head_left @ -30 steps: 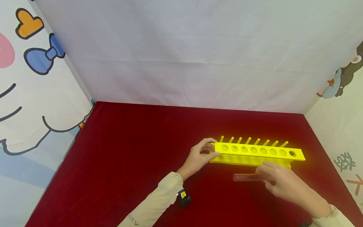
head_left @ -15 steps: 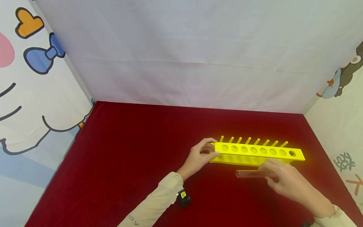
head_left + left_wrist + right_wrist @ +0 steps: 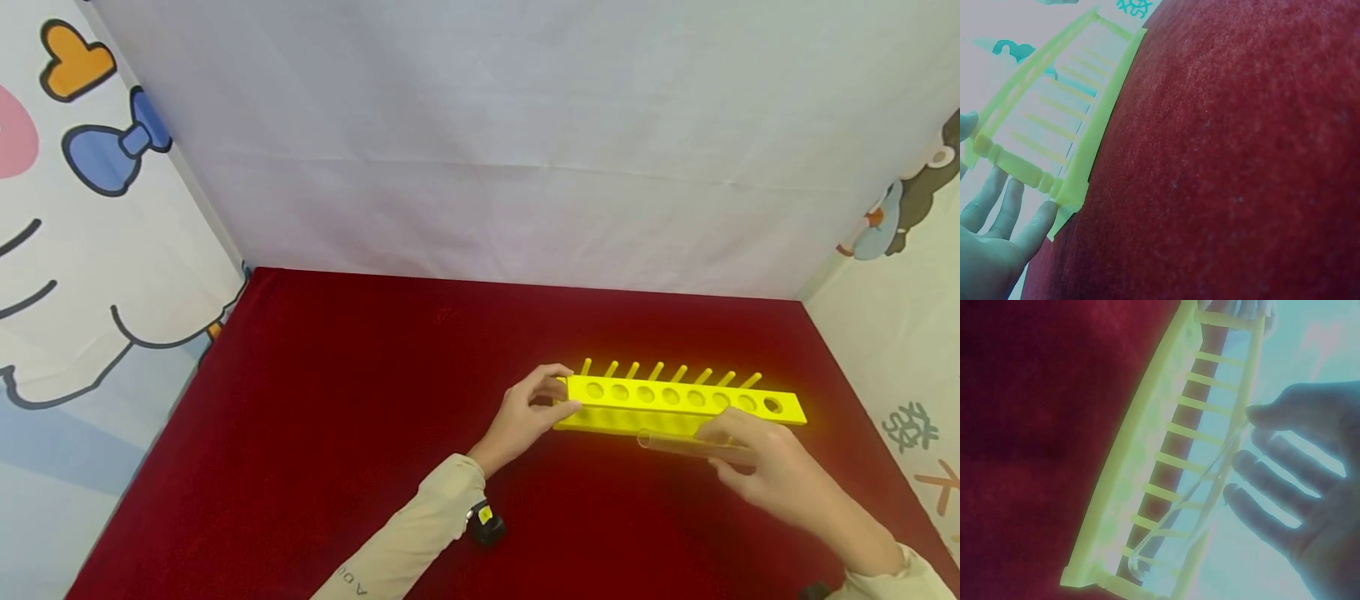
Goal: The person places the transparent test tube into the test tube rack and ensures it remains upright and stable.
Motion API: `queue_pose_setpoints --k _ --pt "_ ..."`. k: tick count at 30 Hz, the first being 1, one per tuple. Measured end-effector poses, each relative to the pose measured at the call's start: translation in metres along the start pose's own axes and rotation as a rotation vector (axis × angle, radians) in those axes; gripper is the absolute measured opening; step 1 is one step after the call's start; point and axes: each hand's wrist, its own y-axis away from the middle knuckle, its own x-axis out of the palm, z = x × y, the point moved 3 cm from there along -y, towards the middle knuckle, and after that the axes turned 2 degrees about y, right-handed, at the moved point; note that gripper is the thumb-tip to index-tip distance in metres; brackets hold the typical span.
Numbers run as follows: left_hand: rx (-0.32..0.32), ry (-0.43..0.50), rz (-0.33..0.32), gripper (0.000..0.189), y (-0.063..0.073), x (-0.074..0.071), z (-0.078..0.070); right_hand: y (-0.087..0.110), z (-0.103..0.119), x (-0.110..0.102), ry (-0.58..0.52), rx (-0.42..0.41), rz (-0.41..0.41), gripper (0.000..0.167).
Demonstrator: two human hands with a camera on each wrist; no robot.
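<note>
A yellow test tube rack [image 3: 682,398] stands on the red cloth, with a row of holes along its top and several pegs behind. My left hand [image 3: 521,417] holds the rack's left end between thumb and fingers; in the left wrist view its fingertips touch the end post [image 3: 1019,169]. In front of the rack, my right hand [image 3: 780,471] pinches a clear test tube [image 3: 678,444]. The tube lies nearly level, its rim pointing left. Its other end is hidden by the hand in the head view; the right wrist view shows a rounded tip [image 3: 1139,570].
Red cloth [image 3: 360,417] covers the table. A pale curtain [image 3: 480,192] hangs along the back. Printed panels with cartoon figures close off the left and right sides. A small black device [image 3: 486,525] sits at the left wrist.
My right hand has moved right and slightly away from me, bringing the test tube closer to the rack's front; the tube now tilts slightly. The left hand and the rack have stayed put.
</note>
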Motion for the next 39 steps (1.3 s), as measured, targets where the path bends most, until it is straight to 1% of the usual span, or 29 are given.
queue_pose_setpoints --k 5,8,11,25,33,39 --pt "-0.001 0.001 -0.002 0.039 0.0 0.0 0.001 0.001 -0.002 -0.004 -0.051 0.004 -0.02 0.049" --pt "0.0 0.003 -0.001 0.039 0.0 0.0 0.0 0.002 -0.003 -0.006 -0.093 -0.008 -0.026 0.05" --pt "0.002 0.004 0.0 0.04 0.0 0.0 0.0 0.002 -0.005 -0.007 -0.11 -0.021 -0.037 0.05" --pt "0.007 0.006 -0.007 0.04 0.0 0.0 -0.001 0.003 -0.007 -0.017 -0.083 -0.019 -0.115 0.048" --pt "-0.002 0.004 -0.006 0.041 0.001 0.0 0.0 0.003 -0.01 -0.023 -0.068 -0.032 -0.167 0.051" --pt "-0.006 -0.006 -0.011 0.043 0.001 0.0 0.0 0.005 -0.014 -0.027 -0.084 -0.009 -0.196 0.052"
